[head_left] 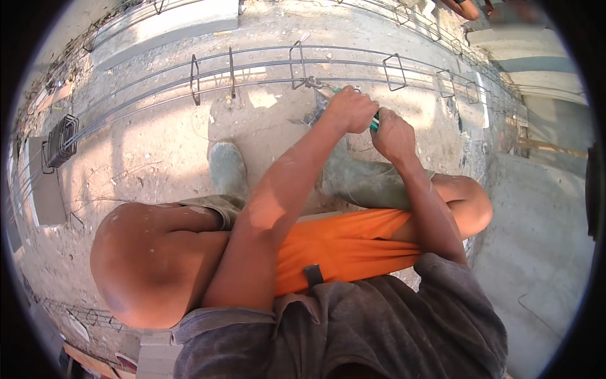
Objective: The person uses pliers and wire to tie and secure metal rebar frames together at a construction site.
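Observation:
My left hand [351,108] is closed round a green-handled tool [375,122], with the forearm reaching across from the lower left. Just below and to the right, my right hand [395,135] is closed on the handle end of the same tool. Its metal head [312,82] lies against the nearest long steel bar, at the foot of a square stirrup [297,65]. Fingers cover most of the tool, so its exact kind is unclear. Several long reinforcing bars [265,64] run left to right beyond my hands, with more stirrups [395,72] round them.
A bundle of stirrups [62,141] hangs on the bars at the left, by a grey block [45,183]. My boots [227,165] stand on dusty ground below the bars. A concrete slab [536,252] lies at right. Part of another person's arm [466,9] shows at the top right.

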Tool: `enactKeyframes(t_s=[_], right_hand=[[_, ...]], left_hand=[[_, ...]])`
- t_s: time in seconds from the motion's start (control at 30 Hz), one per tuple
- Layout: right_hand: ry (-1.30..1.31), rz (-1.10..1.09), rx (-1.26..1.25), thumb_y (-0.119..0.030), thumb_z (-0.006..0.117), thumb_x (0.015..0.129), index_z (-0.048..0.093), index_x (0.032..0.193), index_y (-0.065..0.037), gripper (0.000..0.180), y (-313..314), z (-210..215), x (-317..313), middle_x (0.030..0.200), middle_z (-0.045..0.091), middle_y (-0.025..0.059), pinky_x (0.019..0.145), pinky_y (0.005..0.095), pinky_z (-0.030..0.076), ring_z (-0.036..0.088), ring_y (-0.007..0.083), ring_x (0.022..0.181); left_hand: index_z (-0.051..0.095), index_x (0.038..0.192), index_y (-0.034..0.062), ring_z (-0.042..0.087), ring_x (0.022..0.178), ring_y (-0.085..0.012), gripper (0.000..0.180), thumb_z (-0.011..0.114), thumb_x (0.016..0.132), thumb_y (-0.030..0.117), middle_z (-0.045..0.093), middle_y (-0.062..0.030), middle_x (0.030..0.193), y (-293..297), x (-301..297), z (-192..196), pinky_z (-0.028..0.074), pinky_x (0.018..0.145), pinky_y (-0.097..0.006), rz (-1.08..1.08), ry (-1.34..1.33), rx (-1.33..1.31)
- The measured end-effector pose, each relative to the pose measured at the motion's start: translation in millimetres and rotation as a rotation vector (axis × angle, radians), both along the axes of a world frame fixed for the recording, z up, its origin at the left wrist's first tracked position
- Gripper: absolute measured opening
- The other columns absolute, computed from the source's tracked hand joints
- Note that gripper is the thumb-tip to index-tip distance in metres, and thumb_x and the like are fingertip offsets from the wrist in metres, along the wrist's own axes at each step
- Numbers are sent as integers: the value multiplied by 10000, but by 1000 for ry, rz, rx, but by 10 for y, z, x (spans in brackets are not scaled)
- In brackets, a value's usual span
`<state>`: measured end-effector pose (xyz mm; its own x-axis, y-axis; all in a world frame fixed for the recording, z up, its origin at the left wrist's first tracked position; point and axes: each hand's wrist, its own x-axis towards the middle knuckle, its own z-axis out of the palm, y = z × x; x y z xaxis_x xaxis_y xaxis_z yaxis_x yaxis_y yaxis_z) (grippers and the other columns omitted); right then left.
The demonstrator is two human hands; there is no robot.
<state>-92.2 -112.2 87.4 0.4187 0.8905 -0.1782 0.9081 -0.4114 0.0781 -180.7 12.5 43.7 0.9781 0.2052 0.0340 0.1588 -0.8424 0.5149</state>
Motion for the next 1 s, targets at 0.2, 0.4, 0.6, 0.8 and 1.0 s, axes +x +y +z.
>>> enactKeyframes(t_s=[0.2, 0.4, 0.6, 0.8, 1.0], right_hand=[[31, 70, 46, -110, 556, 838, 548, 942, -42, 124, -77, -293, 298, 866, 670, 186, 693, 493, 528, 673, 384, 774], [-28, 48, 63, -128, 562, 840, 546, 934, -13, 149, -129, -257, 49, 808, 660, 226, 670, 510, 519, 659, 417, 743], [235, 59, 30, -137, 607, 880, 563, 850, -6, 141, -291, -225, -151, 679, 647, 194, 547, 435, 519, 651, 328, 597], [1441, -665, -327, -135, 703, 877, 582, 841, -38, 160, -17, 163, -211, 646, 589, 63, 398, 284, 414, 546, 152, 469], [1451, -673, -359, -130, 757, 821, 574, 852, -25, 214, -13, -49, -87, 594, 547, 42, 392, 297, 419, 537, 172, 443]], left_hand=[[698, 947, 104, 708, 846, -281, 194, 562, 819, 157, 718, -123, 870, -66, 172, -237, 495, 806, -424, 37, -32, 82], [705, 910, 129, 706, 847, -252, 155, 585, 823, 174, 720, -76, 846, -72, 22, -244, 481, 817, -395, -2, -73, 138], [644, 957, 143, 628, 1033, -202, 162, 612, 812, 206, 664, -33, 1063, -157, -316, -344, 420, 965, -422, 107, -641, 404], [597, 929, 123, 605, 1011, -236, 173, 626, 792, 226, 614, -27, 993, -225, -502, -344, 403, 972, -437, 179, -830, 321], [563, 922, 134, 624, 978, -269, 147, 619, 797, 188, 617, -58, 897, -138, -427, -447, 407, 893, -438, -70, -463, 226]])
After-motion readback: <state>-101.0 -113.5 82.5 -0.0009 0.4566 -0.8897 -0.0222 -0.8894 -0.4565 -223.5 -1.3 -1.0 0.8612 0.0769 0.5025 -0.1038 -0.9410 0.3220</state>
